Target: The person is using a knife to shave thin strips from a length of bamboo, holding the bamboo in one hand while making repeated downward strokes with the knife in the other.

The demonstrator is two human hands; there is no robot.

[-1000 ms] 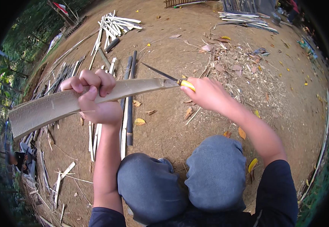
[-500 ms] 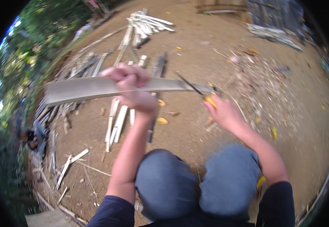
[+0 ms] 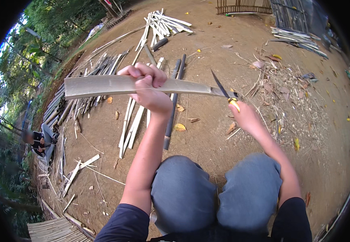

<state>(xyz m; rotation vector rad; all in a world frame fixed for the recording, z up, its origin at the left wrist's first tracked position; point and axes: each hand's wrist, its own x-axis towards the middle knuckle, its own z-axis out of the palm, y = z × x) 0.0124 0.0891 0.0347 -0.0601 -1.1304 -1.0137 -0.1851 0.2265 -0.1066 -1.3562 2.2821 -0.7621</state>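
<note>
A long pale split-bamboo strip (image 3: 98,86) lies crosswise in front of my knees, its wide end to the left and its narrow end to the right. My left hand (image 3: 151,90) is closed around it near the middle, knuckles up. My right hand (image 3: 247,117) grips a knife (image 3: 220,84) by its yellow handle. The dark pointed blade slants up and away to the left, crossing the strip close to its narrow right end. Whether the edge touches the bamboo, I cannot tell.
Pale split strips (image 3: 165,24) are heaped at the far side. Bamboo poles (image 3: 98,72) lie to the left, and dark poles (image 3: 171,117) beyond my knees. Shavings (image 3: 287,97) litter the right. Another person (image 3: 42,141) sits at the far left. A slatted mat (image 3: 56,230) lies lower left.
The knife has shifted right along the strip toward its narrow end, and its blade stands steeper. Both hands and the strip sit slightly further right in view.
</note>
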